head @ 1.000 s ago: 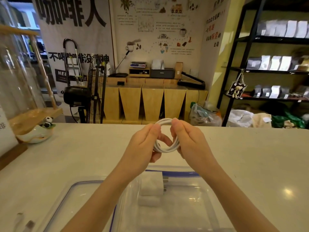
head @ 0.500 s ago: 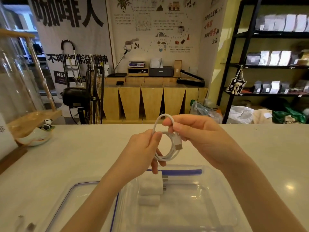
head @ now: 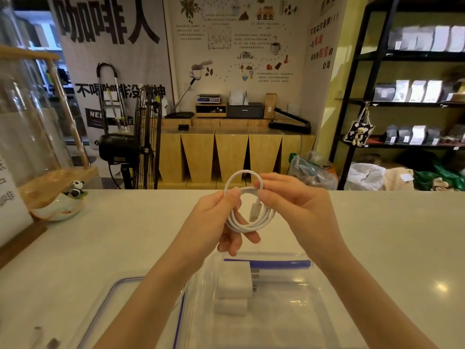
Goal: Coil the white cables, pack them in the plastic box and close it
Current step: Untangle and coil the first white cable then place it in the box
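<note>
A coiled white cable [head: 261, 221] hangs in the air above the counter, held by both hands. My left hand [head: 214, 222] grips the coil's left side, fingers through the loop. My right hand [head: 299, 210] pinches the cable's top strand, and the plug end [head: 254, 211] dangles inside the coil. Below them stands the clear plastic box [head: 302, 311] with a blue seal strip at its far rim. Two white charger blocks [head: 235, 285] lie inside it. The box's clear lid [head: 108, 316] with a blue edge lies to the left of the box.
A small bowl with a panda figure [head: 63, 202] sits at the counter's left, beside a wooden stand with a glass dome. Two small cable ends [head: 45, 338] lie at the bottom left. The counter's far edge runs just behind my hands.
My right hand has brought the cable's end round the coil: a loop now stands up above my left thumb, and the plug hangs inside the ring. Both hands stay above the box.
</note>
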Available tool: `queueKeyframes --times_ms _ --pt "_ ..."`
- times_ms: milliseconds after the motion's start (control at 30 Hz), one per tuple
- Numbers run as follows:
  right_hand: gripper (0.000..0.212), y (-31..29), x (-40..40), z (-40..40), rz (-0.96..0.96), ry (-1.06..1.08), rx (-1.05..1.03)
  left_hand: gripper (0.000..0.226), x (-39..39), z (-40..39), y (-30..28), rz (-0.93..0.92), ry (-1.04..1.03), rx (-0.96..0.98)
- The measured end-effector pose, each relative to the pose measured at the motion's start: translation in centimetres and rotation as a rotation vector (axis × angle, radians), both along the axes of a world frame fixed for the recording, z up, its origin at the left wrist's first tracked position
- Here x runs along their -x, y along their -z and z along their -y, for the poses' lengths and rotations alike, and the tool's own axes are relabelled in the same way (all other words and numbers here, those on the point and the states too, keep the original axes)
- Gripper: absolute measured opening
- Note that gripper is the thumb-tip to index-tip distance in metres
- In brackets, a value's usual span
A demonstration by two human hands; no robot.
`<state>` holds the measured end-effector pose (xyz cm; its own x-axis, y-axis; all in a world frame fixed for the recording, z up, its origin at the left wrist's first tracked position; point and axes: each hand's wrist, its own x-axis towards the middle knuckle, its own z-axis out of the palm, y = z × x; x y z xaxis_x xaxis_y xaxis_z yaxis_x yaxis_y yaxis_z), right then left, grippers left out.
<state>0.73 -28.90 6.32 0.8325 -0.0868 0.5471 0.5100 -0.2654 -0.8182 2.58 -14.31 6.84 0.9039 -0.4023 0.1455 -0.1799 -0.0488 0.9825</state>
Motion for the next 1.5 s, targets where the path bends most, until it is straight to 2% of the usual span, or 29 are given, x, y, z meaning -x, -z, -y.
queueKeyframes --times_ms 100,233,333,467,600,700,833,967,1100,1400,1500 --pt "0.035 0.1 0.1 -0.6 -0.148 -0.107 -0.153 0.035 0.1 0.2 0.3 0.028 -0.009 0.046" --pt "0.023 0.1 0.0 -0.7 -0.305 -0.203 -0.147 0.037 0.2 0.2 0.5 0.036 -0.028 0.042" --pt "0.026 -0.1 0.1 -0.6 -0.373 -0.264 -0.22 0.036 0.3 0.5 0.7 0.004 -0.036 0.046" --pt "0.045 0.0 -0.1 -1.1 -0.431 -0.304 -0.222 0.038 0.2 0.3 0.6 -0.074 -0.004 0.147" --pt "0.047 -0.6 -0.3 -1.0 -0.455 -0.203 -0.193 0.04 0.2 -0.4 -0.2 -0.129 0.064 0.256" --pt "0.045 -0.9 -0.6 0.2 -0.46 -0.037 -0.037 0.039 0.0 -1.1 -0.7 -0.127 0.078 0.263" --pt "0.047 -1.1 -0.3 2.1 -0.358 -0.009 0.222 0.041 -0.5 -1.3 -0.4 -0.137 0.101 0.209" --pt "0.044 -1.5 0.1 3.6 -0.499 -0.135 0.369 0.04 -0.9 -1.1 0.3 -0.159 0.07 0.154" --pt "0.038 -1.1 0.5 4.0 -0.565 -0.213 0.503 0.036 -0.7 -1.0 0.6 -0.157 0.127 -0.016" --pt "0.042 0.5 2.5 5.9 -0.733 -0.307 0.205 0.038 0.0 2.0 2.7 -0.249 0.179 -0.187" --pt "0.052 1.6 3.0 6.5 -0.822 -0.271 0.157 0.039 0.4 3.1 4.0 -0.244 0.158 -0.304"
